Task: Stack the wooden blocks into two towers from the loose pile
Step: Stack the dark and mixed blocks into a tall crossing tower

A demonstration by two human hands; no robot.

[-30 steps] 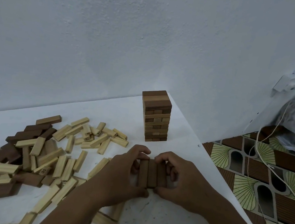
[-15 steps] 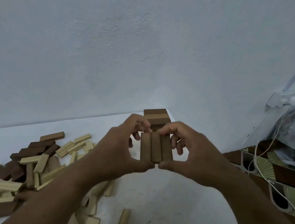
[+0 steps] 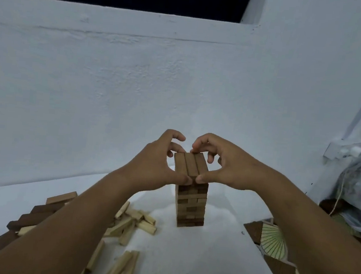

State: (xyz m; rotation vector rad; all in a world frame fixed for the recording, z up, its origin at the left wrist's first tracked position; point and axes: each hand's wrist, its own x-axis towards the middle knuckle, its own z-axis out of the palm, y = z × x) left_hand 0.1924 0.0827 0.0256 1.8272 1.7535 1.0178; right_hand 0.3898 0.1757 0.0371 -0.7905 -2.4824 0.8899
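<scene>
No legible text, labels, brand marks, numbers or signs in the head view. Faces of the wooden blocks [image 3: 191, 168] show plain grain only; any stamped marks on the loose pile [image 3: 132, 222] are too small and blurred to read. Wall [image 3: 136, 78] unmarked.

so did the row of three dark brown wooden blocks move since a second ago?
Yes: from the white table up onto the block tower, between both hands.

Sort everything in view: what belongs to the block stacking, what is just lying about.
Belongs:
tower
three dark blocks held atop it by left hand and right hand
loose pile

Lying about:
plastic bag
wall socket
patterned floor
</scene>
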